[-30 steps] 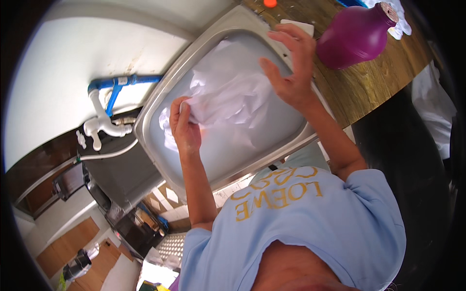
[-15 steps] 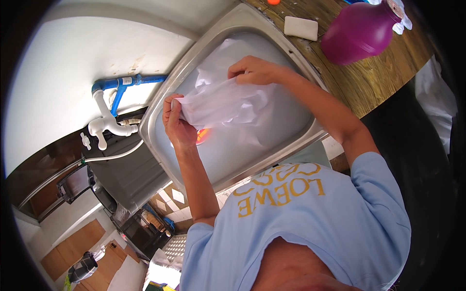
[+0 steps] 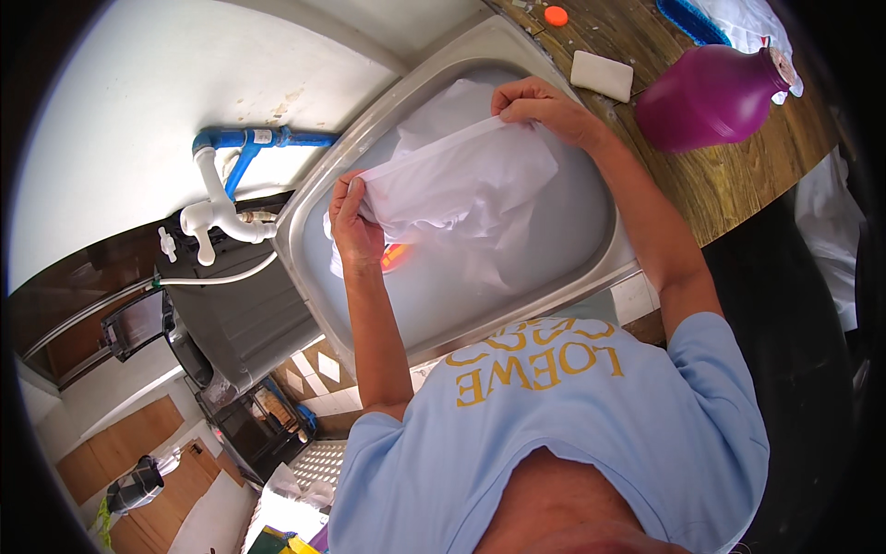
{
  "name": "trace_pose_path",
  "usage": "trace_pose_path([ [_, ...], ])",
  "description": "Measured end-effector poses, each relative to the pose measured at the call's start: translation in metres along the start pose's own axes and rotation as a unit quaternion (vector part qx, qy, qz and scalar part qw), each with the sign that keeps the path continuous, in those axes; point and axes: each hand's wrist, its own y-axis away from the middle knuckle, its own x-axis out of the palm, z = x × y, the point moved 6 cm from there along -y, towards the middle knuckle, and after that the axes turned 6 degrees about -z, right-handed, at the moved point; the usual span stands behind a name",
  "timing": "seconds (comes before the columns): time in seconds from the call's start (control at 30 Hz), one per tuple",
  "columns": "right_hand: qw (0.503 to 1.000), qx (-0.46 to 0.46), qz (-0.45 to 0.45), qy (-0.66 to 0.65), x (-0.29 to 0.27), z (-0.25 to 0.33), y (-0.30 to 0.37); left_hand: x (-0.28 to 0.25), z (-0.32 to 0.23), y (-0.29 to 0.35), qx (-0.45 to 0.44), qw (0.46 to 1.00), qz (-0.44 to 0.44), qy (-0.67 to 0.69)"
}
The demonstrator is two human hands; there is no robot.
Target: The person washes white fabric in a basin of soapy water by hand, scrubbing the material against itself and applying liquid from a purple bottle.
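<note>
A wet white cloth garment (image 3: 457,185) is stretched between my two hands over the sink (image 3: 609,254), which holds cloudy grey water. Its straight top edge runs taut from hand to hand, and the lower folds hang into the water. My left hand (image 3: 357,229) pinches one end of that edge at the sink's left side. At the far right side, my right hand (image 3: 549,109) is closed on the other end. Just beside my left wrist, a small orange-red object (image 3: 395,256) shows in the water, partly hidden. More white cloth (image 3: 452,106) lies in the water behind.
Right of the sink, a wooden counter (image 3: 683,198) bears a white bar of soap (image 3: 602,76), a purple bottle (image 3: 706,100), an orange cap (image 3: 556,16) and a blue brush (image 3: 692,20). A white tap (image 3: 217,217) on blue pipe (image 3: 245,138) stands left.
My right hand has moved right and away from me, pulling the garment's edge straighter and wider. My left hand stays closed on its end. The view has shifted slightly.
</note>
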Motion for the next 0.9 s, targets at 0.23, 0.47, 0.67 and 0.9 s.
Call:
trace_pose_path([
  [0.23,1.000,0.002,-0.018,-0.012,-0.010,-0.002,-0.001,0.001,0.007,-0.013,-0.020,1.000,0.012,-0.005],
  [0.47,0.999,0.023,-0.015,-0.039,-0.016,-0.007,-0.003,-0.006,0.017,-0.027,-0.024,1.000,0.012,-0.015],
  [0.67,0.997,0.031,-0.027,-0.059,-0.018,-0.008,-0.003,-0.006,0.022,-0.032,-0.031,0.999,0.023,-0.012],
  [0.9,0.998,0.025,-0.038,-0.046,-0.021,-0.011,-0.005,-0.007,0.023,-0.033,-0.032,0.999,0.023,-0.010],
])
